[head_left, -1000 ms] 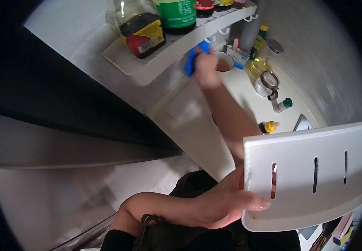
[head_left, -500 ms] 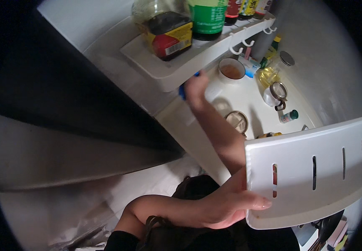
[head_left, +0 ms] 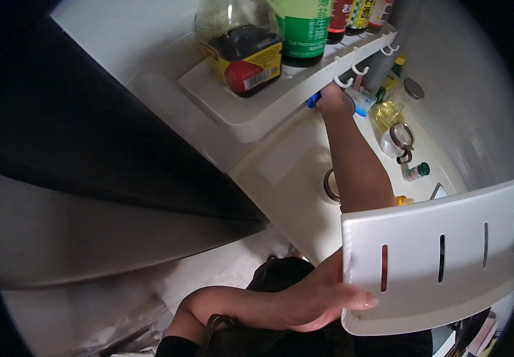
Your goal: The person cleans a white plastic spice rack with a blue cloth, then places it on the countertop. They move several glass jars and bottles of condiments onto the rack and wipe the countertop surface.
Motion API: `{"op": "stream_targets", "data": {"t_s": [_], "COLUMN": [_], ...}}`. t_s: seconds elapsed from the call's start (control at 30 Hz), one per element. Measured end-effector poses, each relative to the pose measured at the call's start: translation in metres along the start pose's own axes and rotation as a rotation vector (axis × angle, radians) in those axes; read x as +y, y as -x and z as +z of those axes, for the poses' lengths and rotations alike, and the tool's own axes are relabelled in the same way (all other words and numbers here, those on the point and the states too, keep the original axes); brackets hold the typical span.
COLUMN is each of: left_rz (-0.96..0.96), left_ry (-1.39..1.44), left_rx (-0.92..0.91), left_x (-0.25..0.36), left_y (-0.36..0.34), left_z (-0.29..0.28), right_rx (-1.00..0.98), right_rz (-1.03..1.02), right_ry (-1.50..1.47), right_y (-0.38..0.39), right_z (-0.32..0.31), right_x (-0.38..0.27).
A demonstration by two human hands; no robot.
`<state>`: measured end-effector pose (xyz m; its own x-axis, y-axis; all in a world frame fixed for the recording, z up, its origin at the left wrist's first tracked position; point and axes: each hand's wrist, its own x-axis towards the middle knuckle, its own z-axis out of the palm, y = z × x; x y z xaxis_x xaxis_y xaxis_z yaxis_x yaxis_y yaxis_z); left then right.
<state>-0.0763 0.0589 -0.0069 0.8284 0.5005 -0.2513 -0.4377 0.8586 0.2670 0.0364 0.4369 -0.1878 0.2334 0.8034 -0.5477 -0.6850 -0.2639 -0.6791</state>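
Note:
My left hand (head_left: 322, 291) grips the left end of a white slotted shelf (head_left: 414, 256), its thumb lying over the face and its fingers hidden behind. My right forearm passes behind that shelf and reaches far over a white countertop (head_left: 295, 178). My right hand (head_left: 333, 100), under the front edge of a wall rack (head_left: 239, 122), is closed around something blue (head_left: 313, 100), mostly hidden; I cannot make out its kind. A white bowl (head_left: 349, 102) is largely covered by this hand. Beside the forearm stands a round metal-rimmed jar (head_left: 330, 185), partly hidden.
On the rack are a dark sauce jar (head_left: 245, 59), a green-labelled bottle (head_left: 304, 33) and several other bottles; white hooks (head_left: 344, 80) hang from its edge. Along the right wall stand an oil bottle (head_left: 390, 113), a lidded glass jar (head_left: 396, 140) and a small green-capped shaker (head_left: 417, 171).
My right hand has moved right and farther back with the blue thing, now covering most of the bowl. My left hand keeps its hold on the slotted shelf. The view has shifted slightly.

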Motion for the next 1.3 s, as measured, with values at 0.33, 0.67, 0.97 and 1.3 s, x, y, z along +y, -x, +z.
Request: {"op": "stream_targets", "data": {"t_s": [0.33, 0.67, 0.97, 1.3], "left_rz": [-0.007, -0.024, -0.04, -0.013], "left_ry": [0.018, 0.007, 0.011, -0.011], "left_rx": [-0.087, -0.134, -0.098, -0.113], "left_x": [-0.003, -0.025, -0.032, -0.037], "left_y": [-0.001, -0.002, 0.002, 0.001], "left_z": [0.003, 0.007, 0.013, 0.012], "right_rx": [0.093, -0.055, -0.075, -0.539], "right_rz": [-0.412, -0.543, -0.586, -0.452], "right_ry": [0.315, 0.211, 0.786, 0.885], "right_y": [0.067, 0.104, 0.198, 0.259], "right_z": [0.013, 0.011, 0.011, -0.022], "right_x": [0.055, 0.124, 0.124, 0.189]}}
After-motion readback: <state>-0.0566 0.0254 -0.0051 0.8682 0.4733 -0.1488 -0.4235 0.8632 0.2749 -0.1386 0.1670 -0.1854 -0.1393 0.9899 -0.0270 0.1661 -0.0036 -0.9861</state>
